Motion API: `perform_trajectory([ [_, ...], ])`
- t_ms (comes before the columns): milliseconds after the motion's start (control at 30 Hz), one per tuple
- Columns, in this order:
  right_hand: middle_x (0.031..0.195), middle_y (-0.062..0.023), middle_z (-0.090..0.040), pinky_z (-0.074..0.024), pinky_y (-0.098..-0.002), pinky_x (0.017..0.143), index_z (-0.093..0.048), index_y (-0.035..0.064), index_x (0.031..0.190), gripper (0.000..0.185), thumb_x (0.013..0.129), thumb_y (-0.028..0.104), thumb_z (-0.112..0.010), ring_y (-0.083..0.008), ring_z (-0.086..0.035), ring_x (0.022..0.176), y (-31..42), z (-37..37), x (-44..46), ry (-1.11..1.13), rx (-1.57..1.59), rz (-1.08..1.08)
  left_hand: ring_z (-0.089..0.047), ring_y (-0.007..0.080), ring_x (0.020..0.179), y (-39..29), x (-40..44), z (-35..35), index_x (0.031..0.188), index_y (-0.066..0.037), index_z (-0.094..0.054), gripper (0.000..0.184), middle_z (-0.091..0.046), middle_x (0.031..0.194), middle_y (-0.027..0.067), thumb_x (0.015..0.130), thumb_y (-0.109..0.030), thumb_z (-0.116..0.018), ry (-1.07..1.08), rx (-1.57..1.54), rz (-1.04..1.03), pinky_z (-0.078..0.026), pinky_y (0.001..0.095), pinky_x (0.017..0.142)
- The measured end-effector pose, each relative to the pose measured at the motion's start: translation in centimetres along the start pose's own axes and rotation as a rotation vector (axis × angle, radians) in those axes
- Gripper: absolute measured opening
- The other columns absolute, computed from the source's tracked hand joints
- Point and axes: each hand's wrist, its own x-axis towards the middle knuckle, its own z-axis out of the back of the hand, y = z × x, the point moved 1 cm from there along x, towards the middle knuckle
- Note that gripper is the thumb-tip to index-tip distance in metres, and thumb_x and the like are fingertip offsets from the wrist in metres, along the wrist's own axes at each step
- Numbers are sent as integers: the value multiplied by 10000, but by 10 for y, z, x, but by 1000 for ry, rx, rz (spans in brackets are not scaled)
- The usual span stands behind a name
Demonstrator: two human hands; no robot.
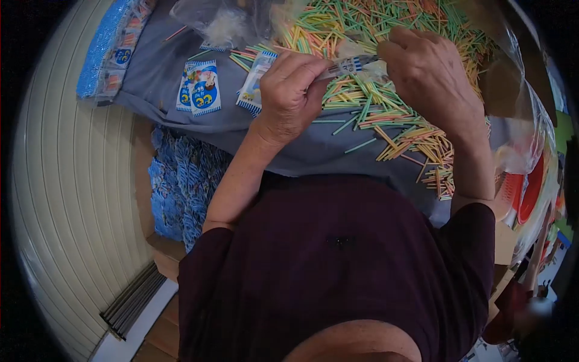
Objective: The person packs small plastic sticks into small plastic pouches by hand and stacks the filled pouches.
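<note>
Between my two hands is a small printed plastic packet [348,65], white and blue with a clear part. My left hand [291,90] is closed on its left end, with thumb and fingers pinched together. At the packet's right end, the curled fingers of my right hand [427,72] pinch it; their tips are partly hidden. Thin pastel sticks [362,96] in green, yellow and pink lie in a loose heap under and around both hands. Just left of my left hand lies another flat packet [252,84], and farther left two overlapping packets [205,87] with blue print.
A larger pile of sticks [386,21] spreads along the back. Clear plastic bags [226,24] lie at the back left, and clear sheeting [528,102] hangs at right. Strips of joined packets [123,48] fill the left corner. Below the grey cloth [223,130], a cardboard box [166,256] holds more blue packets [181,187].
</note>
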Motion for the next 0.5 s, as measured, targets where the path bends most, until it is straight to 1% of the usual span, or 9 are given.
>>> perform_trajectory([
  [67,758,-85,-560,-478,-399,598,-620,37,855,66,792,29,-640,-279,-602,687,-1,3,0,-16,64,20,-650,256,738,0,-4,3,922,-22,-691,262,-667,818,98,679,59,-748,-1,36,0,-519,341,641],
  [133,764,-85,-566,-478,-396,594,-636,35,866,78,789,25,-646,-280,-604,686,-2,14,2,-36,123,32,-650,254,732,3,-6,6,900,-20,-684,238,-661,791,89,683,45,-757,-21,6,54,-520,338,645],
  [200,779,-83,-580,-477,-391,584,-654,27,880,103,780,4,-651,-278,-611,687,-5,33,6,-105,222,-29,-650,253,731,6,-6,9,897,-19,-680,233,-661,790,89,686,42,-759,-41,-15,78,-520,336,645],
  [233,796,-78,-592,-478,-377,577,-665,23,895,130,773,-21,-653,-273,-612,673,-2,35,3,-55,330,-222,-649,252,729,7,-7,10,893,-19,-675,228,-660,788,88,690,38,-761,-51,-43,99,-520,333,646],
  [267,796,-78,-592,-478,-377,577,-665,23,895,130,773,-21,-653,-273,-612,673,0,33,5,-52,328,-219,-649,252,729,7,-6,11,893,-19,-675,228,-660,788,88,690,38,-761,-55,-45,101,-520,333,646],
  [333,803,-75,-596,-480,-366,577,-666,25,895,125,780,-23,-653,-270,-606,657,8,29,12,-79,226,-5,-650,248,731,4,-4,12,894,-17,-673,218,-662,794,91,701,43,-755,-29,-71,72,-522,332,646],
  [500,800,-74,-603,-488,-363,573,-673,28,892,139,766,-29,-672,-263,-617,668,22,28,23,-116,214,51,-652,248,727,-4,-9,9,888,-17,-681,203,-669,797,92,708,47,-750,-49,-104,121,-522,328,644],
])
